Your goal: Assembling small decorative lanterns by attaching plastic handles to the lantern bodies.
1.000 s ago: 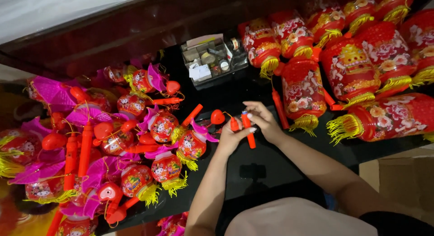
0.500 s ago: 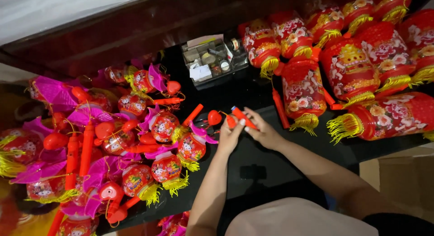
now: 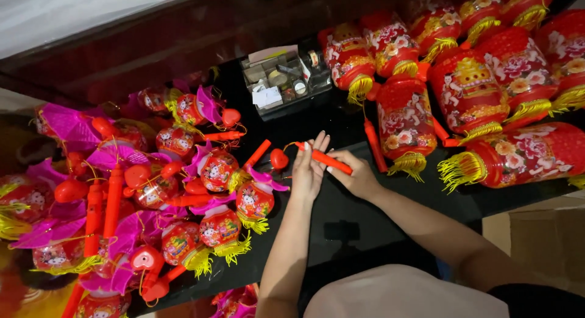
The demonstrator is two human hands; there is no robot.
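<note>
Fingers (image 3: 321, 141) of both hands grip red stick (image 3: 326, 159).

A lantern-making workshop: heaps of red lanterns (image 3: 487, 92) and a parts tray (image 3: 283, 80) crowd the black table (image 3: 347, 220).

A small clear plastic box (image 3: 285, 80) of oddments, a white paper label (image 3: 267, 97) inside, stands on the worktop beyond both grips; a brown cardboard carton (image 3: 542, 239) sits right of them.

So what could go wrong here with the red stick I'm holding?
The red stick is held between the left hand and right hand, with a small red heart piece dangling off its end on a thin cord; that cord might snag. The crowded small lanterns nearby could get knocked.
</note>
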